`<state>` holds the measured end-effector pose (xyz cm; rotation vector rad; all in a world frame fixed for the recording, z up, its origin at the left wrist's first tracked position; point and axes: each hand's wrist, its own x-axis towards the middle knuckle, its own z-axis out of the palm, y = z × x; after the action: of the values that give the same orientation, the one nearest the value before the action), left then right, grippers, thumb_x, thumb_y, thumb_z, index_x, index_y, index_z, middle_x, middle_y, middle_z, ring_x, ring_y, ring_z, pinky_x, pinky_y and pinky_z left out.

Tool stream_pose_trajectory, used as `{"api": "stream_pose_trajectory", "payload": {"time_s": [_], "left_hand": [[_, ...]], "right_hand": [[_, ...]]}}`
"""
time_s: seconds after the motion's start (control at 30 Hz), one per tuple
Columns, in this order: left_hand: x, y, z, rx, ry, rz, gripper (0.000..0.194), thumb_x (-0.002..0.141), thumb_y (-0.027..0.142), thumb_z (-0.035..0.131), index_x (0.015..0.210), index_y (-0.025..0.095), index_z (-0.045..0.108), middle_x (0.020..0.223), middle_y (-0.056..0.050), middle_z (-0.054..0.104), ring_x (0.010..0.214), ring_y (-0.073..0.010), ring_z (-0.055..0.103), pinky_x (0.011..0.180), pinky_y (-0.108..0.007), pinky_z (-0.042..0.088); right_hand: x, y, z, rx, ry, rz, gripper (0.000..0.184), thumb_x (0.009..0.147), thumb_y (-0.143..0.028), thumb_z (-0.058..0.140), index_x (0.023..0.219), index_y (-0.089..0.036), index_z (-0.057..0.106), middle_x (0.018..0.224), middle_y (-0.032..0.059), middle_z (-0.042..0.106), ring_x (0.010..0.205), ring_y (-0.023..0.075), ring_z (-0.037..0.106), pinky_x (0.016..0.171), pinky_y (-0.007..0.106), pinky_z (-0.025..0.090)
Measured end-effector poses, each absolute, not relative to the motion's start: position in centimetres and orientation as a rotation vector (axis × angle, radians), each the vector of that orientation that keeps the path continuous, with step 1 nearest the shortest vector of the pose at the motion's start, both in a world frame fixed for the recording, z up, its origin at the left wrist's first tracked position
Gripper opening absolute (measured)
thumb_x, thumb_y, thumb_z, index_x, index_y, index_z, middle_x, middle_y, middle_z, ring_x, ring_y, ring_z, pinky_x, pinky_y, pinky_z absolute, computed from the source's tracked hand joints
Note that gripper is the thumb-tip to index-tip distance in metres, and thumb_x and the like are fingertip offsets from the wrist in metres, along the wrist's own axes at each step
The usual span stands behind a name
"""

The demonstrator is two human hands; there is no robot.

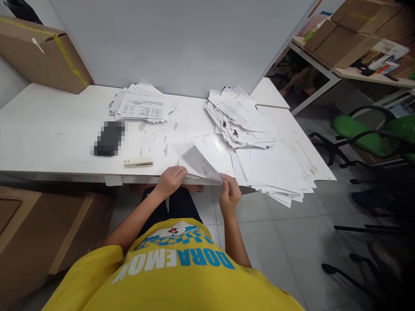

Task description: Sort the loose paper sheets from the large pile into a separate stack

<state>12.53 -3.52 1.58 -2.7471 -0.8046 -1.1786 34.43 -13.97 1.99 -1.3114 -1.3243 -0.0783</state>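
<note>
At the front edge of the white table (48, 142), my left hand (170, 179) and my right hand (230, 194) both grip a folded sheet of paper (202, 164). The left fingers curl over its near left edge. My right hand pinches its right corner. The sheet lies partly raised over other white sheets (214, 149). A big messy pile of papers (240, 116) spreads to the right, with flat sheets (275, 170) hanging over the table edge.
A second paper stack (142, 106) lies at the back middle. A dark phone (109, 138) and a small cream stapler (138, 162) sit left of my hands. Cardboard boxes (42, 54) stand at the left, green chairs (372, 138) at the right.
</note>
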Motion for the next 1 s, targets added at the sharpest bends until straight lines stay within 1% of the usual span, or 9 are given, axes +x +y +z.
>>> {"api": "stream_pose_trajectory", "payload": {"time_s": [0.1,0.2,0.37,0.43,0.53,0.6,0.73,0.9,1.0], "left_hand": [[12.5,-3.9,1.2,-2.668,-0.884,-1.344,0.018,0.100,0.020,0.046,0.109,0.020,0.061,0.098,-0.009,0.071,0.092,-0.0188,0.071,0.081,-0.032,0.059],[12.1,-4.3,0.7,-2.614,-0.833,-1.456,0.020,0.098,0.016,0.049,0.116,0.021,0.056,0.101,-0.009,0.069,0.097,-0.0196,0.069,0.086,-0.033,0.060],[11.5,-5.1,-0.3,-2.575,-0.861,-1.424,0.051,0.089,0.012,0.059,0.137,0.023,0.045,0.112,-0.011,0.060,0.105,-0.0225,0.064,0.083,-0.035,0.060],[11.5,-5.2,-0.7,-2.563,-0.985,-1.385,0.056,0.086,0.008,0.058,0.139,0.022,0.048,0.110,-0.011,0.056,0.101,-0.0223,0.063,0.081,-0.034,0.059],[11.4,-5.2,-1.1,-2.570,-1.175,-1.391,0.045,0.084,0.006,0.057,0.126,0.022,0.062,0.104,-0.009,0.052,0.097,-0.0213,0.061,0.082,-0.035,0.059],[11.1,-5.0,-1.4,-2.582,-1.228,-1.400,0.039,0.083,0.006,0.057,0.116,0.022,0.068,0.104,-0.009,0.053,0.099,-0.0219,0.061,0.085,-0.037,0.058],[10.1,-5.2,-1.5,-2.578,-1.195,-1.402,0.037,0.082,0.006,0.058,0.111,0.024,0.070,0.104,-0.009,0.054,0.100,-0.0222,0.060,0.087,-0.038,0.058],[8.5,-6.6,-0.5,-2.332,-1.111,-1.525,0.033,0.081,0.005,0.064,0.107,0.024,0.069,0.105,-0.008,0.050,0.097,-0.0201,0.058,0.078,-0.032,0.055],[6.4,-7.2,0.3,-2.241,-1.034,-1.534,0.033,0.078,0.006,0.068,0.105,0.026,0.068,0.100,-0.006,0.050,0.088,-0.0170,0.057,0.073,-0.029,0.052]], "right_hand": [[34.1,-14.1,2.2,-1.198,-1.498,-0.003,0.032,0.098,-0.016,0.047,0.117,-0.028,0.070,0.107,0.0069,0.075,0.104,0.0236,0.070,0.091,0.044,0.055],[34.3,-14.3,2.3,-1.193,-1.511,0.040,0.032,0.097,-0.015,0.045,0.107,-0.028,0.072,0.106,0.0055,0.076,0.107,0.0237,0.069,0.101,0.051,0.050],[34.8,-14.5,2.7,-1.167,-1.463,0.118,0.029,0.095,-0.017,0.046,0.085,-0.027,0.072,0.089,0.0024,0.076,0.098,0.0223,0.071,0.105,0.053,0.047],[34.8,-14.5,3.0,-1.213,-1.516,0.173,0.031,0.095,-0.020,0.044,0.078,-0.027,0.070,0.086,0.0024,0.076,0.098,0.0228,0.072,0.109,0.055,0.044],[34.8,-14.5,3.9,-1.307,-1.555,0.308,0.036,0.095,-0.026,0.041,0.071,-0.027,0.067,0.088,0.0039,0.077,0.107,0.0255,0.070,0.114,0.058,0.038],[35.2,-14.3,5.1,-1.309,-1.587,0.435,0.035,0.095,-0.033,0.041,0.077,-0.027,0.070,0.094,0.0049,0.077,0.114,0.0277,0.068,0.118,0.059,0.033],[36.3,-13.1,8.4,-1.318,-1.738,0.684,0.039,0.098,-0.049,0.043,0.116,-0.029,0.071,0.123,0.0037,0.072,0.126,0.0281,0.061,0.124,0.056,0.022],[36.5,-9.9,8.6,-1.576,-1.560,0.752,0.055,0.104,-0.057,0.028,0.142,-0.030,0.056,0.151,0.0056,0.053,0.140,0.0264,0.048,0.114,0.049,0.041],[36.0,-8.4,6.2,-1.575,-1.754,0.874,0.060,0.105,-0.056,0.015,0.141,-0.032,0.057,0.153,0.0035,0.050,0.145,0.0252,0.043,0.116,0.052,0.039]]}}
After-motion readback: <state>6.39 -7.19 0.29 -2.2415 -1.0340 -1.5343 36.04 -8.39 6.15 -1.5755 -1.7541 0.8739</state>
